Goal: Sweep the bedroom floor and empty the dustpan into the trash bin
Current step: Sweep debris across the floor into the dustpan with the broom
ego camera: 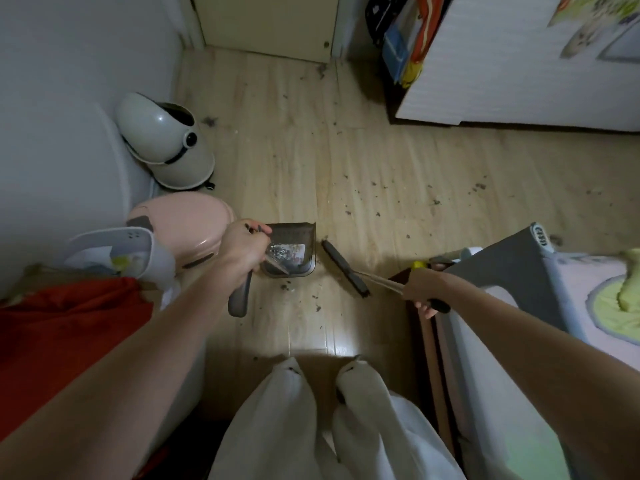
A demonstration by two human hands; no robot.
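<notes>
Left hand [242, 249] gripping dustpan [291, 251] handle, pan on floor [346, 161] just ahead; right hand [424, 289] gripping brush [344, 268], long head lying just right of pan. Scraps and foil inside pan; loose debris [377, 199] beyond, nearer brush hand. Trash bin [162, 143] far left.

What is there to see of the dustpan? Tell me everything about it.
The dustpan is a small grey pan, seemingly translucent plastic, with raised side walls and a long darker handle reaching back toward the person. It sits low over the wooden floor, beside the broom head but apart from it. The left hand grips its handle. Inside lie a colourful printed wrapper and some dark debris. Whether it touches the floor cannot be told.
</notes>
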